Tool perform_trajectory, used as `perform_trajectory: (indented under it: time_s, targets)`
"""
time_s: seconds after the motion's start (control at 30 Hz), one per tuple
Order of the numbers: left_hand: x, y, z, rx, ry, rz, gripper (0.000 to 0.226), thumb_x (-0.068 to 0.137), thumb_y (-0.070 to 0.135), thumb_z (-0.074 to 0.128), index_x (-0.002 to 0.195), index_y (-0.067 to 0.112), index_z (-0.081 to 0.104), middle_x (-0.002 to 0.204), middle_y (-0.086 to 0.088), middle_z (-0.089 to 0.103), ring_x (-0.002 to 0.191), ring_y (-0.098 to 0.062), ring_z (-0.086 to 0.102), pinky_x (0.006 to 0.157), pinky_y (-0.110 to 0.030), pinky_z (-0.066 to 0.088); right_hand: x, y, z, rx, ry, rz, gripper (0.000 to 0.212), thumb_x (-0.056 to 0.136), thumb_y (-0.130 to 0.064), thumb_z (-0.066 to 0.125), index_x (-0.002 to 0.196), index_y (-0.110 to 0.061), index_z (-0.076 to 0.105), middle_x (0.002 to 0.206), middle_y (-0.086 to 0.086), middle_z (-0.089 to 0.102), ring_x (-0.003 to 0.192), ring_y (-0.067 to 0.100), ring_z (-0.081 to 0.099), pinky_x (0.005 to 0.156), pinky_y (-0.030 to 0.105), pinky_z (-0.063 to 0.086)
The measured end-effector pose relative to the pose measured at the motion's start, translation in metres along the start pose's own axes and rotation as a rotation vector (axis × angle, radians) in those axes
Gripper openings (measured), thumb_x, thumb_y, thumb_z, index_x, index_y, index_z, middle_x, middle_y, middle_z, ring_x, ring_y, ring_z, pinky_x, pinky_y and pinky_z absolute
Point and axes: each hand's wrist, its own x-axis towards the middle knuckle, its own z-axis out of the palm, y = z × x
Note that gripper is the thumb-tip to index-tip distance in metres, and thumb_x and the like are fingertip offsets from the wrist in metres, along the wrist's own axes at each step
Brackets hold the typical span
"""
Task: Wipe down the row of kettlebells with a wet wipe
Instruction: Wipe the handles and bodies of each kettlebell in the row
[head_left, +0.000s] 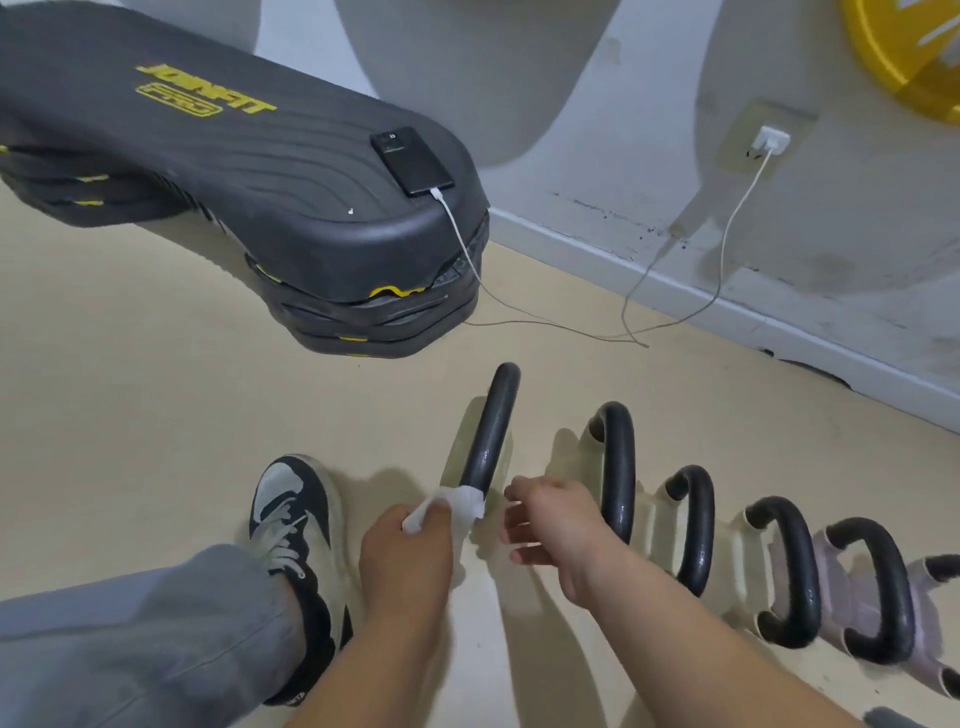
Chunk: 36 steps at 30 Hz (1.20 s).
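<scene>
A: Looking down from the head camera, where is the wipe?

B: The wet wipe (451, 506), white and crumpled, is wrapped round the near end of the first bell's handle (491, 431), a smooth, dark, rounded bar. The left hand (405, 561) pinches it there, its grip closed on the cloth.

A: And the other hand?

B: The right hand (556, 525) hangs between that handle and the next one, fingers loosely spread, grip wide and holding nothing. It is blurred, so I cannot tell whether it touches a bell.

A: The row itself?

B: The kettlebells (693, 525) stand on the beige floor (156, 389) and run off to the right near the wall. They have thick black looped handles over pale cream bodies, and the farthest ones are lilac.

A: What else is there?

B: A stack of black step platforms (234, 182) with ribbed tops and yellow lettering lies beyond. A dark phone (412, 161) lies flat on the top one. A thin white cable (723, 254) runs from it across the floor up to a white charger (771, 140) in the wall socket. A black-and-white laced shoe (293, 519) and a grey trouser leg (130, 623) sit left of the hands. A glossy yellow disc (904, 52) shows at upper right.
</scene>
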Motion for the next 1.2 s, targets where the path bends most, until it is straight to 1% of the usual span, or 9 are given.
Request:
perform_trajectory:
  time_s: [0.07, 0.2, 0.43, 0.63, 0.77, 0.87, 1.0, 1.1, 1.2]
  targets:
    - [0.012, 0.012, 0.001, -0.03, 0.074, 0.02, 0.032, 0.093, 0.028, 0.059, 0.072, 0.006, 0.049, 0.065, -0.003, 0.047, 0.055, -0.018, 0.04, 0.052, -0.028, 0.033, 0.008, -0.012, 0.003, -0.027, 0.013, -0.012, 0.022, 0.1, -0.017, 0.055, 0.115, -0.003, 0.065, 0.078, 0.008, 0.066, 0.063, 0.023, 0.061, 0.054, 0.026, 0.049]
    - [0.041, 0.033, 0.002, 0.034, 0.132, 0.15, 0.04, 0.099, 0.044, 0.05, 0.077, 0.011, 0.056, 0.069, -0.002, 0.059, 0.061, -0.021, 0.052, 0.057, -0.032, 0.042, 0.032, -0.019, 0.003, -0.089, 0.044, -0.048, 0.019, 0.1, -0.014, 0.054, 0.109, -0.004, 0.068, 0.094, 0.009, 0.062, 0.084, 0.024, 0.059, 0.084, 0.04, 0.058]
    - [0.038, 0.036, 0.025, 0.03, -0.171, 0.186, 0.056, 0.1, 0.061, 0.04, 0.083, 0.01, 0.056, 0.073, 0.001, 0.053, 0.063, -0.013, 0.049, 0.061, -0.022, 0.037, 0.078, -0.012, 0.008, -0.004, 0.024, -0.055, 0.02, 0.103, -0.032, 0.052, 0.107, -0.024, 0.07, 0.123, 0.007, 0.069, 0.12, 0.022, 0.062, 0.113, 0.042, 0.047]
    - [0.038, 0.03, 0.047, -0.066, -0.138, 0.15, 0.037, 0.104, 0.04, 0.041, 0.077, 0.02, 0.056, 0.07, 0.011, 0.051, 0.068, -0.013, 0.046, 0.067, -0.028, 0.037, 0.098, -0.006, 0.003, 0.051, -0.12, -0.017, 0.038, 0.103, -0.033, 0.045, 0.124, -0.013, 0.071, 0.13, 0.008, 0.071, 0.123, 0.015, 0.066, 0.104, 0.033, 0.052]
    - [0.021, 0.031, 0.068, 0.024, -0.053, 0.232, 0.038, 0.104, 0.054, 0.03, 0.119, 0.046, 0.064, 0.115, 0.025, 0.066, 0.111, 0.005, 0.058, 0.101, -0.026, 0.045, 0.111, -0.012, -0.007, -0.084, -0.207, 0.001, 0.046, 0.095, -0.047, 0.053, 0.124, -0.017, 0.073, 0.133, 0.014, 0.066, 0.128, 0.025, 0.061, 0.109, 0.037, 0.051]
    - [0.024, 0.035, 0.074, 0.223, -0.048, 0.387, 0.062, 0.096, 0.067, 0.018, 0.142, 0.042, 0.052, 0.14, 0.025, 0.056, 0.13, 0.002, 0.05, 0.11, -0.032, 0.043, 0.116, -0.014, -0.003, -0.053, -0.273, 0.022, 0.047, 0.097, -0.061, 0.045, 0.117, -0.032, 0.077, 0.118, -0.002, 0.078, 0.123, 0.018, 0.068, 0.112, 0.04, 0.047]
    - [0.056, 0.065, 0.084, 0.401, -0.089, 0.566, 0.04, 0.1, 0.028, 0.048, 0.139, 0.036, 0.057, 0.145, 0.019, 0.052, 0.129, -0.005, 0.052, 0.103, -0.021, 0.041, 0.119, -0.013, -0.006, 0.012, -0.244, 0.065, 0.055, 0.108, -0.055, 0.027, 0.107, -0.037, 0.079, 0.102, -0.009, 0.081, 0.102, 0.009, 0.07, 0.087, 0.03, 0.053]
    - [0.076, 0.082, 0.093, 0.586, -0.221, 0.527, 0.06, 0.098, 0.024, 0.049, 0.152, 0.043, 0.032, 0.146, 0.009, 0.043, 0.124, -0.014, 0.054, 0.098, -0.027, 0.043, 0.12, -0.01, -0.009, -0.076, -0.203, 0.04, 0.045, 0.107, -0.05, 0.036, 0.11, -0.025, 0.074, 0.078, -0.009, 0.072, 0.076, 0.011, 0.062, 0.077, 0.03, 0.051]
    - [0.073, 0.075, 0.095, 0.85, -0.246, 0.542, 0.077, 0.101, 0.033, 0.043, 0.157, 0.043, -0.01, 0.144, -0.003, 0.037, 0.114, -0.024, 0.056, 0.085, -0.033, 0.043, 0.117, -0.006, -0.011, -0.078, -0.221, 0.067, 0.044, 0.108, -0.047, 0.035, 0.104, -0.025, 0.072, 0.08, -0.006, 0.073, 0.081, 0.013, 0.064, 0.086, 0.032, 0.049]
